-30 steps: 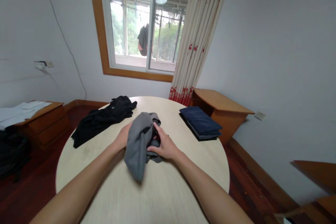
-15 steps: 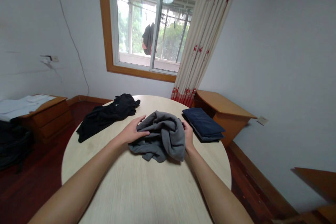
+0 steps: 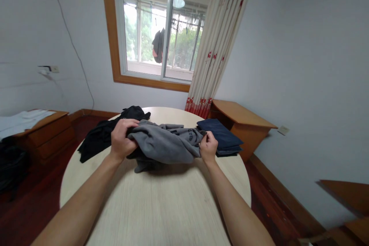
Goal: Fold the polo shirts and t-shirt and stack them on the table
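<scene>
Stretched between my two hands is a crumpled grey garment [image 3: 164, 144] with dark lettering near its right end; whether it is a shirt or trousers I cannot tell. My left hand [image 3: 123, 138] is closed around its left end, and my right hand [image 3: 208, 146] pinches the right end. The cloth is raised a little over the table, with a lower fold hanging at the left. Behind my left hand lies a rumpled black garment [image 3: 96, 140]. Just past my right hand sits a stack of folded dark blue clothes [image 3: 220, 134].
The round pale wooden table [image 3: 161, 207] stands before me. A brown wooden desk [image 3: 245, 115] is beyond its right side, and a low drawer cabinet [image 3: 52, 136] with white papers is at the left. A patterned curtain [image 3: 213, 46] hangs by the window.
Both hands have gone from resting at the bunched garment's sides to gripping its ends. The grey cloth is now lifted and spread sideways, showing lettering. The view has shifted slightly.
</scene>
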{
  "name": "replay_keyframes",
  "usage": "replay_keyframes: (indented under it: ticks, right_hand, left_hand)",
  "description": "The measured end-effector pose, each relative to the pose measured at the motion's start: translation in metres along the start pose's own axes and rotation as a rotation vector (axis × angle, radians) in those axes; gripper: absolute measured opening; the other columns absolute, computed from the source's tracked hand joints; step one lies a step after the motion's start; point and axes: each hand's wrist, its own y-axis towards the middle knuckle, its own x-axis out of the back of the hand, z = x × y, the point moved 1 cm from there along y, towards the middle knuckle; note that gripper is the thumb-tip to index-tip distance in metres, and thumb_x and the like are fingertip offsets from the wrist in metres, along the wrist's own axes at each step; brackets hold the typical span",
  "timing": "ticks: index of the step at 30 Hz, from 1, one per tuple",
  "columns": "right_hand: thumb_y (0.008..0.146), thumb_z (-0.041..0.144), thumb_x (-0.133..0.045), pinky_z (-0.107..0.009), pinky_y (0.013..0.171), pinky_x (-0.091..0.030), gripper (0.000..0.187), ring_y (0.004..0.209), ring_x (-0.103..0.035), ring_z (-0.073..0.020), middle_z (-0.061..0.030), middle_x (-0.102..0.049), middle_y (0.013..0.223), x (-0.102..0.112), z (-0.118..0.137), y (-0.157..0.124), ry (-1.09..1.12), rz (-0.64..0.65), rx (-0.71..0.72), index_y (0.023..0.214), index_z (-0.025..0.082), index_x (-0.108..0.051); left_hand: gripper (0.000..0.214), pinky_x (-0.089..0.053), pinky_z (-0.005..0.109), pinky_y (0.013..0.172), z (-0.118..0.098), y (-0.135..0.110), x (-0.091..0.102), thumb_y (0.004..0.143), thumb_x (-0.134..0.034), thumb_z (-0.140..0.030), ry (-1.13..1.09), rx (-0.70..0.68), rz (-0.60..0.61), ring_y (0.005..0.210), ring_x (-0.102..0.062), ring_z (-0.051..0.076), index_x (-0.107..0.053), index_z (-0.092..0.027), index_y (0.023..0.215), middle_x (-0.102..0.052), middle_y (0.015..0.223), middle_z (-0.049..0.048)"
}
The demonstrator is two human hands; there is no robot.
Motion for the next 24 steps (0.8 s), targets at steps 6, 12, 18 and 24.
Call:
replay_keyframes:
  ticks: [6, 12, 18, 24]
  right_hand:
    - [0.089, 0.056, -0.050, -0.026, 0.053, -0.040, 0.041, 0.055, -0.049, -0.0144, 0.0034, -0.050, 0.056, -0.016, -0.014, -0.006, 0.089, 0.107, -0.221, 0.065, 0.022, -0.048]
    - [0.086, 0.072, -0.048, -0.029, 0.063, -0.053, 0.052, 0.064, -0.066, -0.0173, -0.0021, -0.065, 0.069, -0.001, -0.035, 0.009, 0.296, -0.091, -0.431, 0.078, 0.021, -0.052]
    - [0.082, 0.065, -0.060, -0.043, 0.096, -0.051, 0.056, 0.106, -0.068, -0.0258, -0.0131, -0.071, 0.112, -0.018, -0.033, -0.011, 0.161, 0.502, -0.322, 0.113, 0.019, -0.062]
    - [0.075, 0.058, -0.075, -0.049, 0.118, -0.031, 0.085, 0.139, -0.045, -0.0314, -0.0139, -0.047, 0.152, -0.018, -0.016, -0.025, 0.029, 0.997, -0.171, 0.146, 0.021, -0.048]
  left_hand:
    - [0.029, -0.049, 0.041, 0.098, 0.025, -0.015, -0.016, 0.078, -0.061, -0.025, 0.057, 0.117, 0.340, 0.107, -0.062, 0.025, -0.062, -0.020, 0.106, -0.067, 0.110, 0.0075]
    - [0.063, -0.045, 0.046, 0.105, 0.053, -0.031, -0.023, 0.072, -0.069, -0.038, 0.042, 0.343, 0.493, 0.117, -0.060, 0.030, -0.055, -0.020, 0.131, -0.063, 0.127, 0.0106]
    - [0.068, -0.046, 0.048, 0.104, 0.071, -0.051, -0.032, 0.071, -0.064, -0.042, 0.016, 0.547, 0.718, 0.119, -0.061, 0.036, -0.055, -0.019, 0.134, -0.063, 0.133, 0.0127]
    - [0.065, -0.044, 0.048, 0.107, 0.068, -0.053, -0.033, 0.072, -0.062, -0.037, -0.014, 0.512, 0.744, 0.122, -0.059, 0.035, -0.054, -0.022, 0.135, -0.061, 0.137, 0.0104]
